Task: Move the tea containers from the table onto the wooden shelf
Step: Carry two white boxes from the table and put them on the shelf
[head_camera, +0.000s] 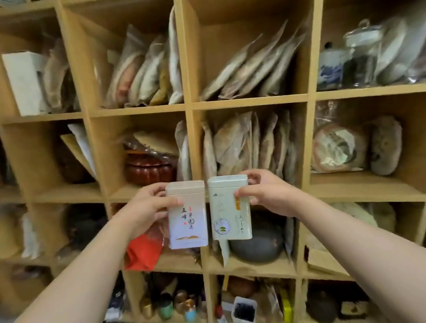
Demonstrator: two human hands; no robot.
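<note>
I hold two upright rectangular tea tins side by side in front of the wooden shelf (189,106). My left hand (147,206) grips a white tin with black Chinese characters (188,221) near its lid. My right hand (265,192) grips a pale green tin with a round emblem (227,212) at its upper right edge. Both tins hang in the air before the shelf's central upright, almost touching each other. The table is out of view.
The shelf's cubbies are crowded: wrapped tea cakes in bags (249,70), a dark red lacquer box (149,168), a red pouch (142,253), a dark round pot (257,243), glass and porcelain jars (348,63), small cups (167,308) lower down.
</note>
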